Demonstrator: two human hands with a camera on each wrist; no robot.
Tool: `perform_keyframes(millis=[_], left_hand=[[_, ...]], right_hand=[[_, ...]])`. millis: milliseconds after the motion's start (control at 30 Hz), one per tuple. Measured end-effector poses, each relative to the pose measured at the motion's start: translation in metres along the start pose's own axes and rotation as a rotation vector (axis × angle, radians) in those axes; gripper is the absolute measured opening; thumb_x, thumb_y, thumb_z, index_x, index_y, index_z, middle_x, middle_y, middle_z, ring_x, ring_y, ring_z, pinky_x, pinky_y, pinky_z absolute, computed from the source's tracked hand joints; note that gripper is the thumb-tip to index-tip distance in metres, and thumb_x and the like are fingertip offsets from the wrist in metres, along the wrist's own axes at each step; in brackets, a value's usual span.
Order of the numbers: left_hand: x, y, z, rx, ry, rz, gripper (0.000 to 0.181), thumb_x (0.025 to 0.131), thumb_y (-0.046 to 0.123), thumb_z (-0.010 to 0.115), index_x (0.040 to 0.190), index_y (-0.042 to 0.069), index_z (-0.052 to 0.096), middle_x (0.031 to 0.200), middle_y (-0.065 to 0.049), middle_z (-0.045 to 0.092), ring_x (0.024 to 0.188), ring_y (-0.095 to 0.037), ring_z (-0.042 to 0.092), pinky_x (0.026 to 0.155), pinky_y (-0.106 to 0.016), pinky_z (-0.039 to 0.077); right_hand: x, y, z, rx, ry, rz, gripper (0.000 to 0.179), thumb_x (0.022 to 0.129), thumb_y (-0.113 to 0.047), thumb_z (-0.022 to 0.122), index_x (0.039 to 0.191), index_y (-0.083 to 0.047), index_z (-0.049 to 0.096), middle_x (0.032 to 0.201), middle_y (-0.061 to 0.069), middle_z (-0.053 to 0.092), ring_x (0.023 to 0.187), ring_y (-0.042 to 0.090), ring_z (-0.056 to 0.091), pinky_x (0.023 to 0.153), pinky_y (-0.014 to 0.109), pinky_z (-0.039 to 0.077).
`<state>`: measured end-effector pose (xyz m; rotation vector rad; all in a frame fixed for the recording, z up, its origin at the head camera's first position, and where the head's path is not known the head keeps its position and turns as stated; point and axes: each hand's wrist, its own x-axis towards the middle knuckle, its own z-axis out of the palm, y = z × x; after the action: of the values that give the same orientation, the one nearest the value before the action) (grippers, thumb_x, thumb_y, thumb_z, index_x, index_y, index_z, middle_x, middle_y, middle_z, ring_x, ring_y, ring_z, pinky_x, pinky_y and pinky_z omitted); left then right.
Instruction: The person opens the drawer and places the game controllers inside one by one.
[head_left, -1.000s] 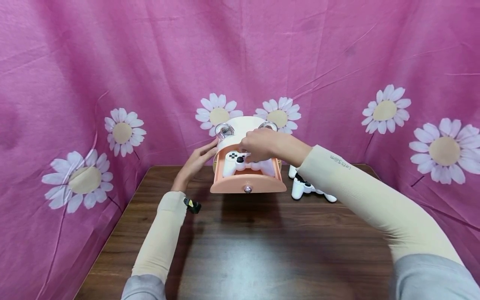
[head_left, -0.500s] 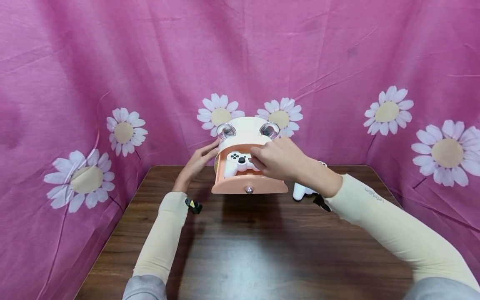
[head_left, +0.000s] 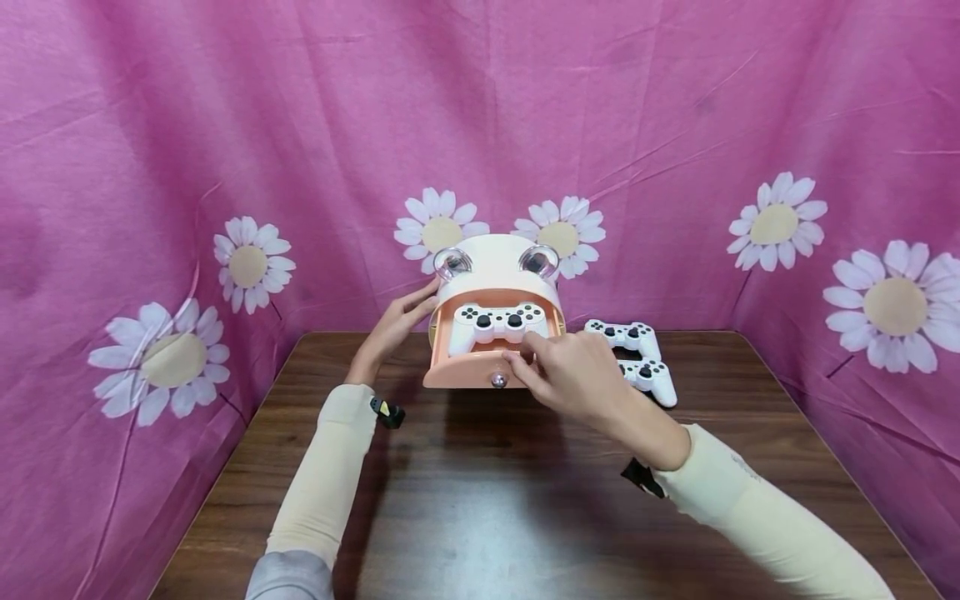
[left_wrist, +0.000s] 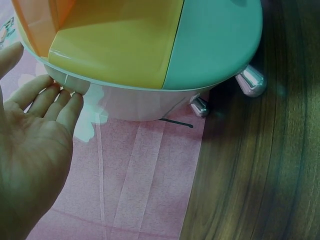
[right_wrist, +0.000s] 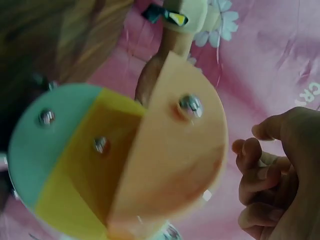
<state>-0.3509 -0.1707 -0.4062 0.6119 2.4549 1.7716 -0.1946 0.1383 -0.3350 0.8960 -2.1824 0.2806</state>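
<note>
Fingers of the right hand, loosely curled and holding nothing, are beside the jutting drawer; force is best centred on its knob so it slides straight. Inside lies a white controller, which should stay below the rim. Beyond, the left hand, fingers extended, could best brace the box, towards the far edge of the surface.

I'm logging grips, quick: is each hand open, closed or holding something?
Left hand: open, touching the white rounded plastic drawer box.
Right hand: open, loosely curled, holding nothing, near the peach plastic drawer front.
</note>
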Motion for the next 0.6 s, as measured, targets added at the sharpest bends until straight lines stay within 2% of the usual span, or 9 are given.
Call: perform_keyframes(millis=[167, 367, 467, 600], left_hand=[[0.0, 0.001, 0.001, 0.001, 0.0, 0.006, 0.058, 0.108, 0.049, 0.059, 0.162, 0.032, 0.046, 0.171, 0.008, 0.04, 0.161, -0.02, 0.033, 0.133, -0.05, 0.029], [0.0, 0.001, 0.001, 0.015, 0.013, 0.023, 0.057, 0.109, 0.047, 0.059, 0.162, 0.03, 0.048, 0.169, 0.008, 0.043, 0.16, -0.018, 0.034, 0.133, -0.049, 0.029], [0.0, 0.0, 0.001, 0.02, 0.016, 0.02, 0.056, 0.108, 0.047, 0.059, 0.161, 0.031, 0.048, 0.169, 0.009, 0.043, 0.16, -0.018, 0.033, 0.133, -0.049, 0.029], [0.0, 0.0, 0.0, 0.019, 0.009, 0.012, 0.055, 0.109, 0.046, 0.058, 0.161, 0.032, 0.048, 0.17, 0.01, 0.042, 0.161, -0.018, 0.032, 0.134, -0.049, 0.028]], right_hand=[[-0.013, -0.012, 0.015, 0.028, 0.026, 0.065, 0.023, 0.095, -0.034, 0.075, 0.084, -0.014, 0.068, 0.054, -0.009, 0.062, 0.043, 0.014, 0.054, 0.037, 0.031, 0.036], [-0.026, -0.025, 0.035, 0.047, 0.076, 0.152, 0.02, 0.093, -0.033, 0.077, 0.085, -0.016, 0.074, 0.067, -0.007, 0.073, 0.052, 0.017, 0.064, 0.04, 0.033, 0.044], [-0.032, -0.028, 0.044, 0.025, 0.107, 0.196, 0.024, 0.093, -0.036, 0.077, 0.081, -0.016, 0.073, 0.063, -0.006, 0.072, 0.054, 0.022, 0.067, 0.039, 0.036, 0.045], [-0.039, -0.031, 0.055, -0.022, 0.128, 0.24, 0.035, 0.093, -0.043, 0.075, 0.072, -0.016, 0.068, 0.052, -0.005, 0.06, 0.047, 0.025, 0.06, 0.035, 0.037, 0.038]])
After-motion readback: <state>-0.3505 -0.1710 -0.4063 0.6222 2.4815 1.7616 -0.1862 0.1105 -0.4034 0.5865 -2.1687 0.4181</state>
